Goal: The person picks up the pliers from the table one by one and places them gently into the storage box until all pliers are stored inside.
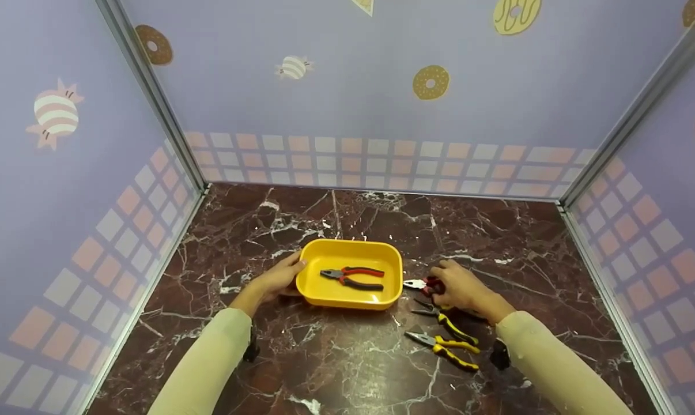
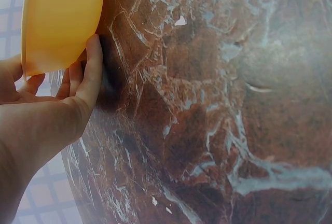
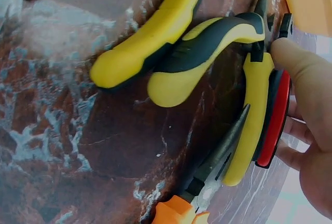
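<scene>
My left hand (image 1: pixel 272 279) grips the left end of a yellow plastic tub (image 1: pixel 347 302), thumb at the rim. In the left wrist view its fingers (image 2: pixel 92 71) curl under the tub's wall (image 2: pixel 62 32). A pair of pliers (image 1: pixel 362 271) with red and black handles lies inside the tub. To the right of the tub my right hand (image 1: pixel 463 287) pinches another pair of pliers (image 1: pixel 415 283), also red-handled, jaws pointing at the tub. Its red handle (image 3: pixel 275 125) shows in the right wrist view, thumb near the pivot, the other fingers partly hidden behind it.
Nearest the right hand lie long-nosed pliers (image 1: pixel 427 309) with yellow and black handles. Closer to me are yellow-handled pliers (image 1: pixel 439 342). Orange-handled pliers (image 3: pixel 179 208) show in the right wrist view. Patterned walls (image 1: pixel 347 164) enclose the dark marbled tabletop (image 1: pixel 324 357) on three sides.
</scene>
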Motion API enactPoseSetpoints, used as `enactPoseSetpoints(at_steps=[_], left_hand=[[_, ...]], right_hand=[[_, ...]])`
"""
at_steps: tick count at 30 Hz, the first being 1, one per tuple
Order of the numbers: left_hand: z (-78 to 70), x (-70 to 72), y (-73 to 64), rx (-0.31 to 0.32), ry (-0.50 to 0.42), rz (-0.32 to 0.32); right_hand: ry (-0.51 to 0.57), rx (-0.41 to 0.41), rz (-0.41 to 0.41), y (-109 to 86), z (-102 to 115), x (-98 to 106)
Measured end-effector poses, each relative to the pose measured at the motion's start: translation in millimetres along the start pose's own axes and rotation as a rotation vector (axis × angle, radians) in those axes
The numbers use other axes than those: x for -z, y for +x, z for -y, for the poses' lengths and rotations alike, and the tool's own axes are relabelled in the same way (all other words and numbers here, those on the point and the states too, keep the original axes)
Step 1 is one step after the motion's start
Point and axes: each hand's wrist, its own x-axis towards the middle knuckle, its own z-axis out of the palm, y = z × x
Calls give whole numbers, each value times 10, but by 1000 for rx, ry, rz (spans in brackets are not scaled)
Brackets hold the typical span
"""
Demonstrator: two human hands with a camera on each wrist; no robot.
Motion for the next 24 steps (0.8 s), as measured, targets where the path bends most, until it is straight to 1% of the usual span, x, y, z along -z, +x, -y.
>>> enactPoseSetpoints(at_steps=[8, 18, 24], left_hand=[[16, 9, 22, 19, -21, -13], [-4, 12, -7, 19, 15, -20], [0, 9, -5, 21, 1, -22]], right_hand=[[1, -2, -24, 14, -61, -10], [-11, -43, -33, 8, -69, -40], [-2, -27, -62, 29, -63, -18]])
